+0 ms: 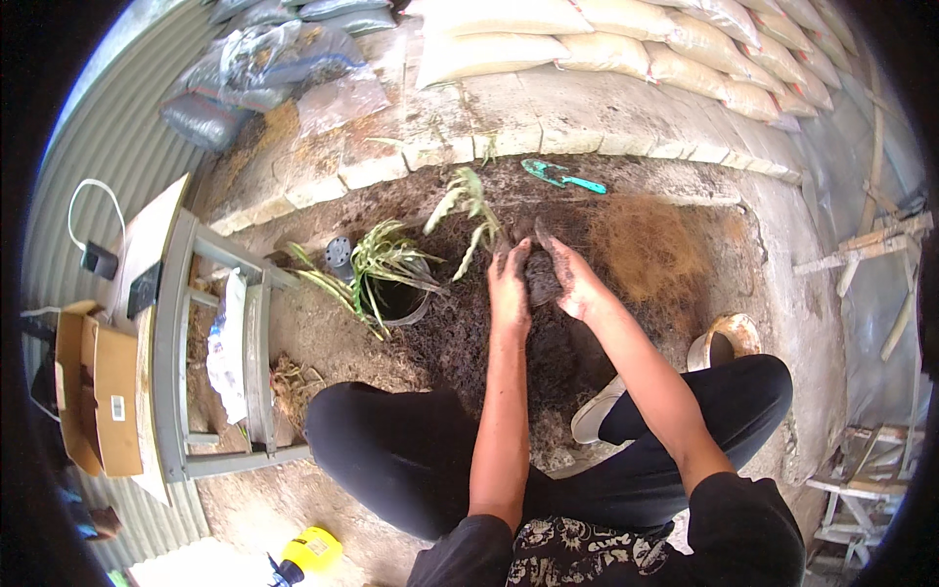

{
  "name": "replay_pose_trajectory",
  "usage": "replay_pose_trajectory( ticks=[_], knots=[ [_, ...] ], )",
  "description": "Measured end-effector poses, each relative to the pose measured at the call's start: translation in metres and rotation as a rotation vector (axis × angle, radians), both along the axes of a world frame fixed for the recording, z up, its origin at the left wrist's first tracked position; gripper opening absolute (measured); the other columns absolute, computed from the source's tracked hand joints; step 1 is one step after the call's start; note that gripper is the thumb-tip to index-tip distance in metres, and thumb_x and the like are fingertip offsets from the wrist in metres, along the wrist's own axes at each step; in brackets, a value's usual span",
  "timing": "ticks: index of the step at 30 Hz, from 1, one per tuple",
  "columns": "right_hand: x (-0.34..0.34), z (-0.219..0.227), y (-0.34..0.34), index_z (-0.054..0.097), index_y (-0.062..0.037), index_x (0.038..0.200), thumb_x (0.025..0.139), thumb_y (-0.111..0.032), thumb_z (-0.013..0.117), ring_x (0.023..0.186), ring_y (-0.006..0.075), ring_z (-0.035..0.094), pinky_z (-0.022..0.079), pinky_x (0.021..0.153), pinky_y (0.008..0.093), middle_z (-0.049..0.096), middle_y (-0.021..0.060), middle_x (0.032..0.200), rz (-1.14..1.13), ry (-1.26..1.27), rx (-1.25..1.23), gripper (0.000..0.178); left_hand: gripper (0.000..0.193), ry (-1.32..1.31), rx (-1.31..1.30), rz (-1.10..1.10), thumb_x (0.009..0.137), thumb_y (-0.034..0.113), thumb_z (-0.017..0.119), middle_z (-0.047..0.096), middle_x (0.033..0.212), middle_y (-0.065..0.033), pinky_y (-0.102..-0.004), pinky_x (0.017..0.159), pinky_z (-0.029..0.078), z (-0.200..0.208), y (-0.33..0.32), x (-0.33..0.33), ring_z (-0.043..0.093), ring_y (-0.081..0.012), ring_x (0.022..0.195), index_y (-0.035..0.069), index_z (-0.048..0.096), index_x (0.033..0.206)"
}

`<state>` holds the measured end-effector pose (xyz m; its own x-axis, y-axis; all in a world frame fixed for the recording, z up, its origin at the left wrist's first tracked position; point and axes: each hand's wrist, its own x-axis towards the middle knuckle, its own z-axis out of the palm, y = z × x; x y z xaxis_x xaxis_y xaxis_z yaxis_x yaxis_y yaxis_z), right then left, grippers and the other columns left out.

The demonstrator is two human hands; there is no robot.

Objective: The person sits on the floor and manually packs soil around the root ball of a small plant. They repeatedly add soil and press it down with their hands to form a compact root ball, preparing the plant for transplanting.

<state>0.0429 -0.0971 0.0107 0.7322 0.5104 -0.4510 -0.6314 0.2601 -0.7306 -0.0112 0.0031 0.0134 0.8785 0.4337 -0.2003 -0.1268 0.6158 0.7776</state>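
Both bare hands are dirty with soil and face each other over the dark soil heap (553, 347). Between them sits a dark clump of soil (541, 281), cupped from both sides. My left hand (508, 281) presses its left side, its fingertips by the base of a leafy plant (468, 191) that leans away to the left. My right hand (575, 277) lies along the other side, with its fingers pointing away from me. Whether roots sit inside the clump cannot be made out. Left of the hands, a dark pot (406, 305) stands under a drooping long-leaved plant (383, 259).
A turquoise hand trowel (564, 177) lies beyond the hands, with brown fibre (650, 245) to the right. A white tub (736, 336) stands by my knee. Left are a grey perforated pot (339, 252) and a bench (176, 342). Stacked sacks (606, 54) line the back; a yellow bottle (313, 551) is near.
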Motion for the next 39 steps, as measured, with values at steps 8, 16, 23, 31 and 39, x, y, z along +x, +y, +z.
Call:
replay_pose_trajectory(
  ticks=[8,16,23,31,39],
  knots=[
    [-0.003,-0.023,-0.009,0.063,-0.0065,0.107,0.094,-0.031,0.056,0.081,0.0108,0.062,0.051,0.071,0.0283,0.065,-0.0002,0.094,-0.177,-0.228,-0.14,0.029,0.039,0.219,0.877,-0.117,0.095,0.039,0.046,0.021,0.154,-0.017,-0.0502,0.115,0.006,-0.037,-0.007,0.003,0.013,-0.0393,0.142,0.023,0.056,0.129],
    [-0.025,-0.011,0.027,0.061,-0.0123,0.089,0.094,-0.028,0.054,0.047,0.006,0.034,0.026,0.046,0.0247,0.043,-0.0074,0.061,-0.367,-0.169,-0.095,0.017,0.077,0.204,0.563,0.119,0.087,0.062,0.051,0.059,0.117,-0.0293,-0.0422,0.098,0.04,0.014,0.018,-0.008,0.055,-0.04,0.114,-0.007,0.058,0.119],
    [-0.026,-0.004,0.032,0.06,-0.0065,0.107,0.098,-0.03,0.049,0.064,0.0041,0.048,0.039,0.056,0.0232,0.054,-0.0042,0.082,-0.35,-0.206,-0.086,0.027,0.069,0.181,0.417,0.083,0.096,0.056,0.039,0.063,0.113,-0.0176,-0.0367,0.087,0.045,0.033,0.029,-0.018,0.06,-0.0261,0.098,-0.005,0.057,0.122],
    [-0.037,-0.004,0.041,0.06,0.0006,0.086,0.098,-0.051,0.04,0.058,0.0132,0.05,0.038,0.053,0.0351,0.055,0.0026,0.065,-0.366,-0.552,-0.205,0.057,0.058,0.003,0.032,-0.098,0.097,0.052,0.041,0.062,0.115,-0.0086,-0.0356,0.094,0.043,0.027,0.016,-0.008,0.059,-0.0222,0.103,0.005,0.054,0.128],
    [-0.04,0.021,0.023,0.023,-0.005,0.144,0.099,-0.037,0.033,0.129,0.057,0.027,0.022,0.101,0.0742,0.028,0.0314,0.143,0.18,-1.093,-0.691,0.057,0.04,-0.012,-0.116,-0.03,0.1,0.03,0.042,0.063,0.114,-0.0122,-0.0384,0.087,0.05,0.026,0.015,-0.007,0.062,-0.0245,0.1,0.0,0.054,0.124]
  ],
)
